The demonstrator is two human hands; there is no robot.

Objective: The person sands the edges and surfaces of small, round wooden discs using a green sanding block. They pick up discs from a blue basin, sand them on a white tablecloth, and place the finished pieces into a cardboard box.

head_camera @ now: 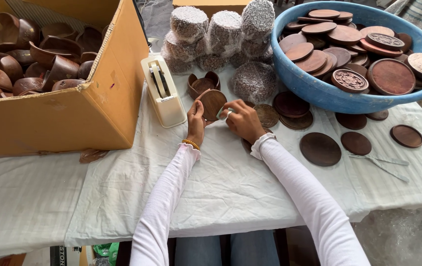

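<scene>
Round wooden lid [213,103]: held tilted on edge above the white cloth of the table [220,192], just in front of the tape dispenser [162,91]. The left hand [195,121] is closed on the lid's lower left rim, thumb on the face, which keeps the disc upright and facing the person. The right hand [242,119] sits just beside the lid's right edge, fingers curled inward as if pinching something small; whether it holds anything cannot be told. The dispenser stands within reach of both hands.

Just behind the lid, a small dark wooden cup piece [203,84] rests on the cloth.

Containers:
- Cardboard box [73,113], left side of the table, flaps open: filled with dark brown wooden bowls [28,59], piled loosely at mixed angles.
- Blue plastic basin [319,93], right side: heaped with round wooden lids, some plain, some with carved faces [350,80].

Between box and basin, bundles in bubble wrap [223,34] are stacked against each other. More plain discs [320,149] lie flat on the cloth before the basin, apart from one another. A pair of metal tweezers-like strips [381,162] lies near them.
</scene>
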